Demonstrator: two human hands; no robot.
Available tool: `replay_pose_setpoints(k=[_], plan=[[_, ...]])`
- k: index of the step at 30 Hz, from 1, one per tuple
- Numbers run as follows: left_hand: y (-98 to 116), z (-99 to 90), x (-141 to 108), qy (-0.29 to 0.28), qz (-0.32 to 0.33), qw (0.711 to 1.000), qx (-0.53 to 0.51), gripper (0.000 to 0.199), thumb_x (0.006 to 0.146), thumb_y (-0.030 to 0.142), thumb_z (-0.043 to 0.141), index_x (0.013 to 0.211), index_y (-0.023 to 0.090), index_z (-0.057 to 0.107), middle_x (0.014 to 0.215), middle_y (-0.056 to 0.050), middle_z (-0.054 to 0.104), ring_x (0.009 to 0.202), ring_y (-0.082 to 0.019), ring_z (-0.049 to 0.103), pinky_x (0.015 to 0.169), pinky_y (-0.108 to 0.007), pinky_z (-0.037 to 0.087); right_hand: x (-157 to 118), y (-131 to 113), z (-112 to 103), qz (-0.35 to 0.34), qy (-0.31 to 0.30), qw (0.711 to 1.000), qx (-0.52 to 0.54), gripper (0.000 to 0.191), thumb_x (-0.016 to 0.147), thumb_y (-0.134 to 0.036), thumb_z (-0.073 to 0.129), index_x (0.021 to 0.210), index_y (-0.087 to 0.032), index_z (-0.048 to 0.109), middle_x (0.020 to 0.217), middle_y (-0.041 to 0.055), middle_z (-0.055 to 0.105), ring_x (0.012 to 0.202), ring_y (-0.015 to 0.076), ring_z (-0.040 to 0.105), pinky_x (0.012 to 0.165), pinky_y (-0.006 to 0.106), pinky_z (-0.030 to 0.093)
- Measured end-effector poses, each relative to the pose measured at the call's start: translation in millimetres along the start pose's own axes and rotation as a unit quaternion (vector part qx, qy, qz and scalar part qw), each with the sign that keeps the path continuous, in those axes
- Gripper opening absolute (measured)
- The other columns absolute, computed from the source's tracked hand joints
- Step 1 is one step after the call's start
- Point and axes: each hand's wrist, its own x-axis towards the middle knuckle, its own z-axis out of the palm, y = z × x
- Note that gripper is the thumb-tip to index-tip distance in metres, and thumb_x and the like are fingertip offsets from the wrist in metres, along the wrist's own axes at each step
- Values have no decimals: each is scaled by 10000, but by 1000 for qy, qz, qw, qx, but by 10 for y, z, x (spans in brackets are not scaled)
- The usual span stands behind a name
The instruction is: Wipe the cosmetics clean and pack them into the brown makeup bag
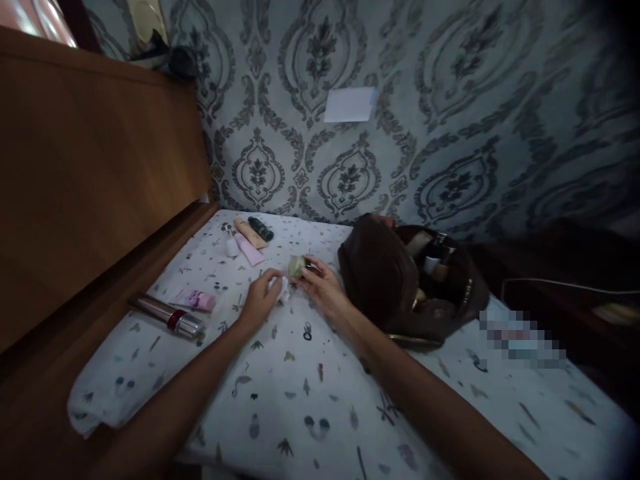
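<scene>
My right hand (323, 283) grips a small pale-green jar or bottle (297, 266) with a dark cap, near the middle of the patterned cloth (290, 400). Just left of it, my left hand (263, 293) is closed on a crumpled white wipe or tissue (283, 288), close beside the bottle. To the right of my right hand stands an open dark brown bag (380, 273) with several small items inside, among them a whitish container (431, 263).
At the back left lie a dark green tube (261, 229), a beige tube (250, 233), a pink tube (249, 249) and a small white bottle (231, 247). Nearer are a purple-pink tube (197, 299) and a silver-brown cylinder (167, 315). A wooden cabinet (100, 147) borders the left.
</scene>
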Motion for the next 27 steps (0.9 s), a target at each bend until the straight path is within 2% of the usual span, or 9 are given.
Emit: replay_pose_setpoints(k=[3,7,9,12,15,20,23,25,27], plan=[[71,-22,-34,75,35,997,-9,299,984,334,409,1131,168,609,1056,-68,681,997,-206,617,868,-299,474,-112,130,-62,-7,19,999,-41,489,591,-333,834,1025,-263,619,935,3,605,871,177,655,810,364,597],[78,39,-70,-5,152,984,97,333,981,308,442,1250,183,593,1242,-113,624,1205,-246,529,1043,-390,407,-176,242,-2,-26,-13,995,-93,483,573,-291,826,1010,-242,625,1000,13,625,880,169,643,815,346,574],[58,87,-68,-33,164,977,130,337,977,299,448,1256,177,595,1219,-124,623,1193,-253,525,1053,-412,399,-185,258,18,-37,-26,993,-113,474,554,-270,836,982,-220,636,976,10,644,873,165,640,837,336,550],[42,121,-39,-33,121,987,95,315,982,307,434,1209,171,604,1156,-119,640,1117,-239,571,999,-388,435,-193,250,15,-35,-35,991,-122,497,523,-259,864,966,-210,644,970,10,666,877,171,645,868,345,529],[50,93,-3,-17,46,999,16,298,980,353,442,1118,172,634,1086,-93,675,1038,-226,616,948,-355,457,-214,224,7,-35,-53,990,-123,531,501,-248,884,975,-222,646,1009,11,683,908,176,647,905,360,516],[47,42,25,-14,-42,994,-104,394,970,473,447,1024,155,673,947,-64,700,959,-218,636,906,-332,479,-261,190,9,-32,-75,992,-95,497,572,-299,873,1010,-230,649,1049,31,688,926,189,646,860,359,542],[13,74,22,-16,-92,981,-168,487,924,591,479,947,147,676,819,-49,682,773,-193,632,728,-309,528,-255,192,-4,-14,-68,996,-55,510,605,-352,863,1044,-226,634,987,36,695,878,194,655,789,349,559],[-9,106,16,-26,-122,970,-207,545,882,662,502,913,144,667,760,-39,660,658,-170,603,606,-293,529,-242,196,-14,-21,-58,997,-49,511,599,-357,866,1034,-219,636,965,36,697,872,189,652,802,341,550],[-21,130,9,-36,-137,961,-237,581,854,696,520,935,140,670,799,-51,670,656,-169,606,550,-282,530,-231,198,-18,-43,-48,996,-65,491,599,-341,863,1019,-213,643,990,38,695,911,185,645,855,338,533]])
